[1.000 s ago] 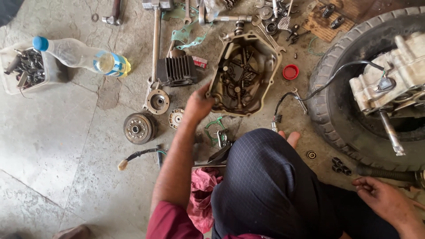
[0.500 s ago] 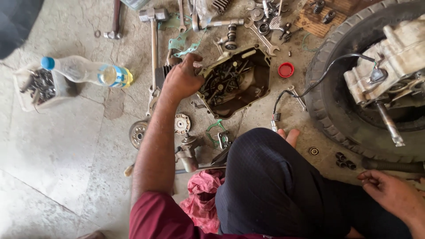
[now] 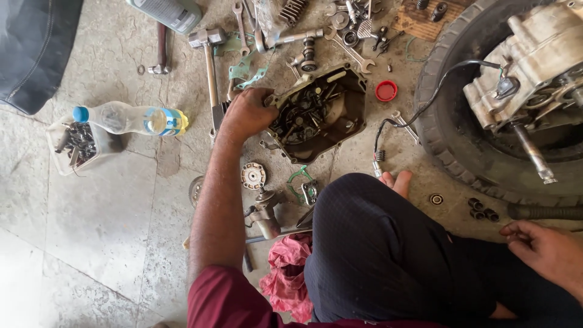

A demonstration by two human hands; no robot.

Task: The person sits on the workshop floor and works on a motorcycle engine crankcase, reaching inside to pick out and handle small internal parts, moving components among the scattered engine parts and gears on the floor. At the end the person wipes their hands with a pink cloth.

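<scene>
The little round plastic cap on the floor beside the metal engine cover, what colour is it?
Red: the round cap, head view.

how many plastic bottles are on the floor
2: a clear bottle with a blue cap lying on its side left of the left hand, and a grey-green one at the top edge, partly cut off.

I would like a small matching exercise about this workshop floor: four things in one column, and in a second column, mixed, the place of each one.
Things:
1. engine cover
2. plastic bottle
3. red cap
4. pink rag

Places:
A. lies on its side, against a clear container of small metal parts
B. beside the person's knee, near the bottom edge
C. under the fingers of the left hand
D. on the floor between the cover and the tyre

Pairs: 1-C, 2-A, 3-D, 4-B
</scene>
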